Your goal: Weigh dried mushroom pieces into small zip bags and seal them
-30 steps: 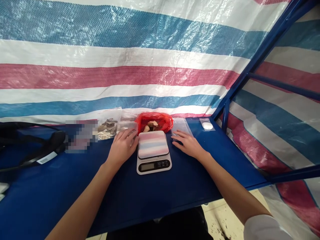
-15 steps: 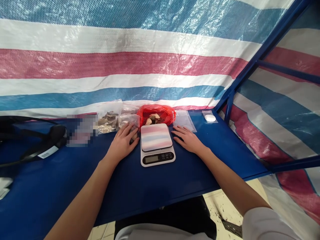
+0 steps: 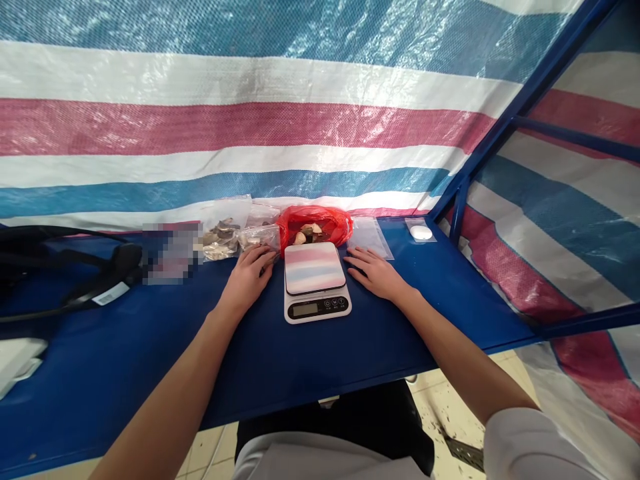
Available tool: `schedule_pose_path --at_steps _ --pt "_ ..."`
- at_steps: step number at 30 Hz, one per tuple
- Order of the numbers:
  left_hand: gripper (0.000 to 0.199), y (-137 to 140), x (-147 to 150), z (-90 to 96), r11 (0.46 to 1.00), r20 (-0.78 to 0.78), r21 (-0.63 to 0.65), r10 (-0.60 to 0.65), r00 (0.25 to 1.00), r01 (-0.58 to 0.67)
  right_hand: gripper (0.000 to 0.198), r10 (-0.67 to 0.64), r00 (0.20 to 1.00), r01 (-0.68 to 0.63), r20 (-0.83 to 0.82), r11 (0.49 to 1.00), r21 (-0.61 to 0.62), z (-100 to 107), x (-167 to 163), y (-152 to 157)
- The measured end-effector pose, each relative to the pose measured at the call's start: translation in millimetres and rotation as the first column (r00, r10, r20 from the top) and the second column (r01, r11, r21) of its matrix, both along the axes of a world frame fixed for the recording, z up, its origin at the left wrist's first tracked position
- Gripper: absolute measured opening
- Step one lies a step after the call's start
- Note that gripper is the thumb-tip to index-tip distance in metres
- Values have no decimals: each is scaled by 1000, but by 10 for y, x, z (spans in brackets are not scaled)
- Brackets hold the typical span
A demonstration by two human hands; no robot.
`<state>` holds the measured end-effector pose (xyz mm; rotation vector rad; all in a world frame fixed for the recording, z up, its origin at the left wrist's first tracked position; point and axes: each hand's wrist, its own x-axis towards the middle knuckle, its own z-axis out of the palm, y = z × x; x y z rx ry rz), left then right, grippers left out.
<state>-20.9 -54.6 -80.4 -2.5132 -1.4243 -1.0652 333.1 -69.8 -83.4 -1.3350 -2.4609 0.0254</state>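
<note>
A white kitchen scale (image 3: 318, 267) lies between my hands, its shiny platform bare and its display dark. Beside its left edge is my left hand (image 3: 246, 275), palm down, with the fingers apart and the tips by a small zip bag (image 3: 259, 236) of pale pieces. My right hand (image 3: 375, 273) rests flat at the scale's right, fingers spread, just in front of a flat clear zip bag (image 3: 371, 235). Directly behind the scale, an open red plastic bag (image 3: 343, 223) holds several brown and cream dried-looking pieces. I cannot make out anything gripped in either hand.
Another zip bag (image 3: 220, 241) of brownish pieces lies at the back left. Black straps (image 3: 115, 267) and a white object (image 3: 17, 360) are farther left. A white rounded object (image 3: 421, 232) sits at the back right. Striped sheeting and a blue frame (image 3: 460, 207) bound the blue table (image 3: 320, 367).
The view has shifted slightly, showing more of the white object at left. My left fingers have drawn in a little near the small bag; my right hand stays put.
</note>
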Motion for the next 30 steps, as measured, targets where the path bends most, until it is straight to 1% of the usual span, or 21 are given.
schedule_pose_path --at_steps 3,7,11,14,17,19,21,23,24,26,27,29,30 --pt "31 -6 18 34 999 24 12 29 999 -29 40 6 999 -5 -37 1000 20 16 2 -2" --pt "30 -52 55 95 997 86 -2 73 994 -73 38 33 991 -29 -129 999 36 63 11 -11" --pt "26 -135 118 219 996 240 5 81 967 -84 36 78 968 -60 -237 995 80 177 -24 -42" --pt "25 -184 207 372 995 389 -64 98 916 -79 34 85 934 -54 -347 994 99 299 -127 -70" --pt "27 -182 348 531 988 554 -156 92 827 -6 33 114 874 -73 -473 992 104 413 -298 -52" --pt "29 -144 463 606 979 673 -185 63 737 85 33 134 811 -87 -569 990 110 474 -437 6" --pt "33 -88 575 636 957 776 -202 27 630 207 33 141 741 -104 -657 990 94 514 -579 99" --pt "36 -32 667 619 919 847 -221 15 532 326 33 89 663 -82 -744 996 46 522 -714 215" --pt "37 -12 701 596 899 872 -228 18 489 375 35 52 611 -92 -790 996 -5 510 -775 275" --pt "37 8 740 535 870 912 -229 36 408 436 42 -24 457 -153 -889 983 -104 462 -879 384" --pt "37 6 747 503 859 928 -230 53 368 458 46 -47 402 -184 -915 974 -130 430 -920 427" --pt "34 -17 743 455 822 951 -248 105 292 512 49 -85 346 -203 -934 966 -163 365 -973 485" --pt "33 -34 736 442 792 956 -265 141 259 550 50 -98 334 -201 -937 964 -172 339 -987 498"
